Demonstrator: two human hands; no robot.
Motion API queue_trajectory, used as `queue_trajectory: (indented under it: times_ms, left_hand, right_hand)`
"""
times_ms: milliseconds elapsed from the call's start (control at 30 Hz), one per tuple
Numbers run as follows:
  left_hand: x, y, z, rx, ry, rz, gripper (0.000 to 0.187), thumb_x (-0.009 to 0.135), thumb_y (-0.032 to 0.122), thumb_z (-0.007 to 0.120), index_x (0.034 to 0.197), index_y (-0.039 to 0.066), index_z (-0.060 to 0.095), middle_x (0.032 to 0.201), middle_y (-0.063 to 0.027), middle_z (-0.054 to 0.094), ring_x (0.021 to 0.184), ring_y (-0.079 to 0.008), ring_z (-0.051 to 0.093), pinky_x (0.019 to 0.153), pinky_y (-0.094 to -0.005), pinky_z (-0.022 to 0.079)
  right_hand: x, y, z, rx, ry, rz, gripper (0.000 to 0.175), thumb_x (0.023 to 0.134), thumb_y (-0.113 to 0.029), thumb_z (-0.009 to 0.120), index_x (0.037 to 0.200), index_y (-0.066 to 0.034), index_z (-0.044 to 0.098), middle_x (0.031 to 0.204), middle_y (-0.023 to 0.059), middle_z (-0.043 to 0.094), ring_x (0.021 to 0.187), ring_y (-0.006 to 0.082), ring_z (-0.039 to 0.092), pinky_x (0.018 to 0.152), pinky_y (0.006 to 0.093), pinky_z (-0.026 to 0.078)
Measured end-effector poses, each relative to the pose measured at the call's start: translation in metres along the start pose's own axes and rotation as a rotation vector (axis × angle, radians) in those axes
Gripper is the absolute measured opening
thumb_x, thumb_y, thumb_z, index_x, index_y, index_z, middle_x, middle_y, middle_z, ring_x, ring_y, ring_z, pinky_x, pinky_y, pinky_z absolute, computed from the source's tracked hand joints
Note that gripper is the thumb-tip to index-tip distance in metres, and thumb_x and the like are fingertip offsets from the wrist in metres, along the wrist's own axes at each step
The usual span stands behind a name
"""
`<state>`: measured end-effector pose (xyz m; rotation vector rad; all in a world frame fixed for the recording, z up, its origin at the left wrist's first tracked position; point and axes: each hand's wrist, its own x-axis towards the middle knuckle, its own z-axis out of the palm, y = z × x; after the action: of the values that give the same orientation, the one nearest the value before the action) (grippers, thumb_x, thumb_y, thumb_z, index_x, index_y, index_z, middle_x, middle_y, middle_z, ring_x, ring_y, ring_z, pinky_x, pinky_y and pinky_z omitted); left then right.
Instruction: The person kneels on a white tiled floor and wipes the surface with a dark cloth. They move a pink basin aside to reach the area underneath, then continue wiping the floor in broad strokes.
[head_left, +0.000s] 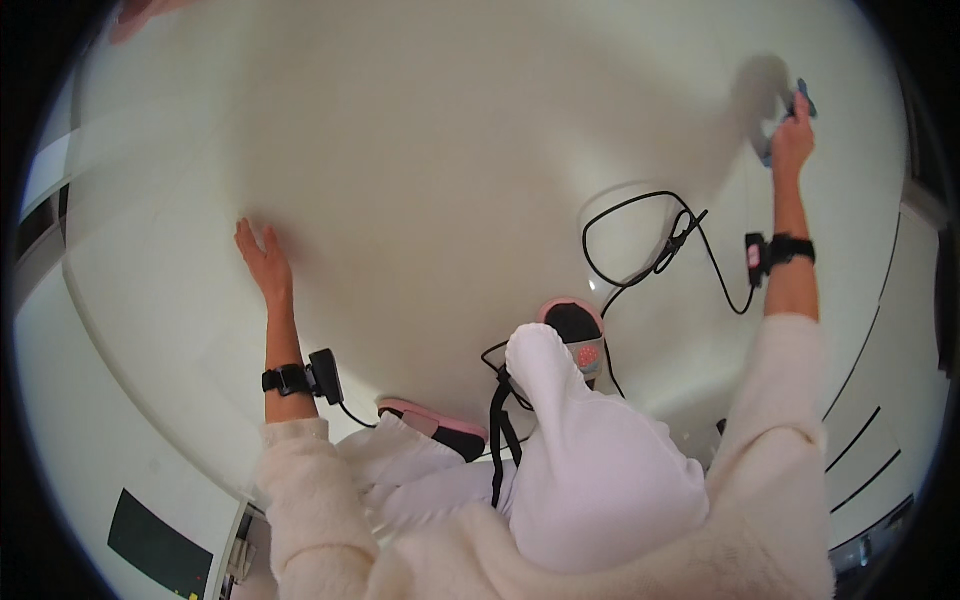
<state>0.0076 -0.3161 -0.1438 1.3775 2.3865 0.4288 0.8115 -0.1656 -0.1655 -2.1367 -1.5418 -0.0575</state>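
Note:
My left hand (266, 262) is spread just over or on the pale, glossy floor (435, 187), at the left, and holds nothing. At the upper right my right hand (793, 141) is closed on a blue cloth (806, 97), whose edges stick out on both sides of the fist; the cloth is at the floor, beside the hand's shadow. Each wrist bears a black strap with a small device: the left device (325, 376) and the right device (754, 259). A black cable (626, 202) lies looped on the floor and runs to the right device.
Two pink and black slippers, the front one (571, 319) and the left one (435, 427), are by my white-trousered legs. Black straps (498, 435) hang between them. A dark panel (161, 544) is at the lower left. White cabinet fronts (862, 420) stand at the right. A pink object (135, 22) shows at the upper left.

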Motion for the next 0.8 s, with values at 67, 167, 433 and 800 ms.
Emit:
queue_trajectory:
  times_ms: [67, 167, 433, 800]
  left_hand:
    - [0.002, -0.002, 0.000, -0.005, 0.045, 0.021, 0.059, 0.101, 0.032, 0.048, 0.149, 0.002, 0.032, 0.157, -0.0156, 0.028, 0.148, -0.0322, 0.016, 0.119, -0.0430, 0.018]
    - [0.004, -0.004, 0.002, -0.026, 0.113, 0.032, 0.057, 0.101, 0.030, 0.049, 0.148, 0.001, 0.034, 0.156, -0.0157, 0.030, 0.148, -0.0321, 0.017, 0.119, -0.0431, 0.018]
    - [0.005, 0.013, -0.007, 0.037, 0.142, 0.079, 0.055, 0.101, 0.027, 0.048, 0.147, 0.001, 0.035, 0.156, -0.0158, 0.031, 0.148, -0.0319, 0.018, 0.118, -0.0435, 0.021]
    - [0.005, 0.004, -0.005, -0.029, 0.145, 0.011, 0.055, 0.101, 0.026, 0.049, 0.147, 0.000, 0.035, 0.155, -0.0165, 0.033, 0.148, -0.0327, 0.018, 0.118, -0.0430, 0.020]
  right_hand:
    - [-0.036, -0.065, 0.010, 0.147, -0.016, -0.154, 0.050, 0.089, -0.003, 0.036, 0.135, -0.0047, 0.054, 0.135, 0.0146, 0.058, 0.124, 0.0313, 0.056, 0.103, 0.0355, 0.043]
    - [-0.123, -0.194, 0.018, 0.417, -0.285, -0.307, 0.051, 0.089, 0.001, 0.037, 0.138, -0.0018, 0.050, 0.145, 0.0147, 0.049, 0.137, 0.0327, 0.042, 0.113, 0.0367, 0.033]
    - [-0.270, -0.306, 0.024, 0.383, -0.481, -0.861, 0.045, 0.082, -0.008, 0.054, 0.126, 0.0003, 0.059, 0.133, 0.0125, 0.058, 0.124, 0.0270, 0.054, 0.108, 0.0411, 0.040]
    - [-0.095, 0.015, -0.028, -0.096, -0.177, -0.162, 0.051, 0.091, -0.007, 0.038, 0.141, -0.0043, 0.048, 0.150, 0.0165, 0.041, 0.141, 0.0346, 0.035, 0.118, 0.0408, 0.025]
